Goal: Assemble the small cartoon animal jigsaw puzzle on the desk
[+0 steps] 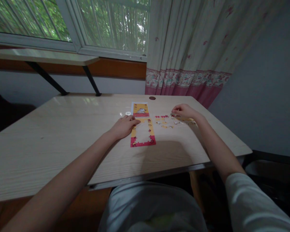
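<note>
A jigsaw puzzle border, yellow above and red below, lies on the table with bare wood showing in its middle. My left hand rests flat on its upper left side, fingers stretched out. Above the border is a picture card with a white cartoon figure on orange and red. To the right, loose puzzle pieces are spread out, with a row of red pieces at their top. Over the upper pieces, my right hand pinches what looks like a small puzzle piece, mostly hidden by the fingertips.
The pale wooden table stands against the window wall. A raised shelf on black supports is at the back left. Near the far edge is a round cable hole. A curtain hangs behind, and a dark chair arm is at right.
</note>
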`<state>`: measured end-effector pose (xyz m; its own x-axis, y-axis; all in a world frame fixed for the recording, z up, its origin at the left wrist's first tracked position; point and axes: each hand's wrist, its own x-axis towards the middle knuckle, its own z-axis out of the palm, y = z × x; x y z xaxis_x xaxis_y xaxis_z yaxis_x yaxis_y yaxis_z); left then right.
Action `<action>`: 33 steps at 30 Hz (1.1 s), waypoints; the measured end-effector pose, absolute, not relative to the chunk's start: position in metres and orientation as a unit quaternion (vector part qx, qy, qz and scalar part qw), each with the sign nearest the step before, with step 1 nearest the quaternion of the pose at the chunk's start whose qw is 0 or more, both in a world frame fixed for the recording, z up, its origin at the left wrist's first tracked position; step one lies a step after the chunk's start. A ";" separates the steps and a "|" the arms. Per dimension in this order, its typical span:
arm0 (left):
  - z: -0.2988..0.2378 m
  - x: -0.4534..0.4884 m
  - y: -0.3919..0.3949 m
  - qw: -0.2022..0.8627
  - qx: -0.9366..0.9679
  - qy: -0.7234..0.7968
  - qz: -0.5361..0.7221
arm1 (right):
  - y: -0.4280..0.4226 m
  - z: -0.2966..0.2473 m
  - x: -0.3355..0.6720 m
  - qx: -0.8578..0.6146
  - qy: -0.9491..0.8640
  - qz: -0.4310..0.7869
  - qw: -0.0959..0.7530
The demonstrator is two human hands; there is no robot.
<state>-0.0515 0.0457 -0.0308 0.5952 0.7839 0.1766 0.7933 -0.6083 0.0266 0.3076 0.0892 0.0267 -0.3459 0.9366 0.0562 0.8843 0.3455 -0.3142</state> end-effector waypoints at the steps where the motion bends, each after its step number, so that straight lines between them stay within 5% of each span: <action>1: -0.031 -0.051 0.046 0.029 -0.892 -0.443 -0.083 | 0.090 0.024 0.315 -0.572 -0.803 0.117 0.123; 33: -0.029 -0.048 0.045 0.052 -0.889 -0.451 -0.057 | 0.094 0.004 0.351 -0.618 -0.768 0.159 0.062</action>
